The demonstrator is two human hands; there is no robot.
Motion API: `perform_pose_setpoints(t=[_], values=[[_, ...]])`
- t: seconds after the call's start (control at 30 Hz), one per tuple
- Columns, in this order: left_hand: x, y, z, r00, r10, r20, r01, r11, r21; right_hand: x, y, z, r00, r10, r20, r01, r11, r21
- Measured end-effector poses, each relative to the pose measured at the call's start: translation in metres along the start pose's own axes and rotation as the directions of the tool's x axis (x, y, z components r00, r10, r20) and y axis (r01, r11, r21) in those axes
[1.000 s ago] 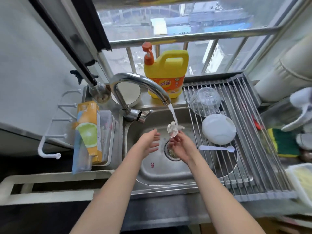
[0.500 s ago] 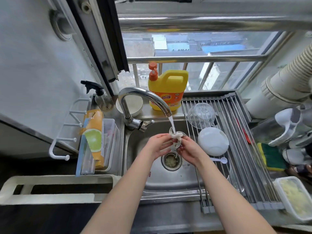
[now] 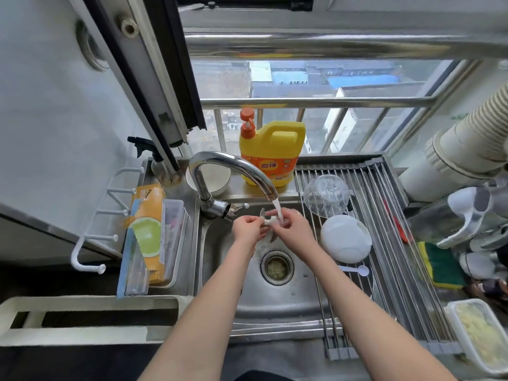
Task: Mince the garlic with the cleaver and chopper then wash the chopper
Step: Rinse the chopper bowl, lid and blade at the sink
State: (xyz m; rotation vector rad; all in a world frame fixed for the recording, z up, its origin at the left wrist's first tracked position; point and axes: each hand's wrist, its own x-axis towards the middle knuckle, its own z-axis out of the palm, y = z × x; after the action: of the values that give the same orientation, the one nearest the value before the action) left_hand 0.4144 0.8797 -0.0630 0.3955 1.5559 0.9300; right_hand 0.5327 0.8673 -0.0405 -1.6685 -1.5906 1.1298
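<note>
Chopper blade piece [image 3: 268,220] held over sink [image 3: 288,301], under running faucet [image 3: 231,171] stream. Pinched by left hand [image 3: 247,229] and right hand [image 3: 292,229], fingers curled round it. Clear chopper bowl [image 3: 325,195] and white lid [image 3: 345,239] on drying rack [image 3: 390,215], right of sink.

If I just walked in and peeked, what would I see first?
First you would see two hands, the left hand and the right hand, together holding a small white chopper blade under the water running from the shiny tap, over the sink. Just behind the tap, by the window, stands a big yellow soap jug with an orange pump.
</note>
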Motion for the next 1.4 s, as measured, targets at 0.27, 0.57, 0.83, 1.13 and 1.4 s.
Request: perform_pose_setpoints(t=[0.27, 0.57, 0.83, 1.13, 1.4], values=[[0.000, -0.003, -0.015, 0.986, -0.139, 0.095, 0.140, 0.990, 0.001, 0.020, -0.008, -0.003, 0.998, -0.055, 0.001, 0.053, 0.948, -0.314], [-0.004, -0.013, -0.038, 0.959, -0.277, 0.063, 0.272, 0.959, 0.079, 0.016, -0.003, -0.012, 0.993, 0.003, 0.117, 0.042, 0.924, -0.380], [-0.009, -0.012, -0.044, 0.950, -0.303, 0.070, 0.295, 0.950, 0.102, 0.013, -0.006, -0.016, 0.998, -0.006, 0.060, 0.027, 0.933, -0.360], [-0.014, -0.003, -0.045, 0.942, -0.316, 0.110, 0.305, 0.946, 0.108, 0.003, 0.003, -0.013, 0.842, 0.421, 0.338, -0.519, 0.460, 0.720], [-0.018, 0.004, -0.046, 0.905, -0.319, 0.282, 0.311, 0.948, 0.073, -0.014, 0.012, -0.013, 0.735, 0.395, 0.552, -0.618, 0.053, 0.785]])
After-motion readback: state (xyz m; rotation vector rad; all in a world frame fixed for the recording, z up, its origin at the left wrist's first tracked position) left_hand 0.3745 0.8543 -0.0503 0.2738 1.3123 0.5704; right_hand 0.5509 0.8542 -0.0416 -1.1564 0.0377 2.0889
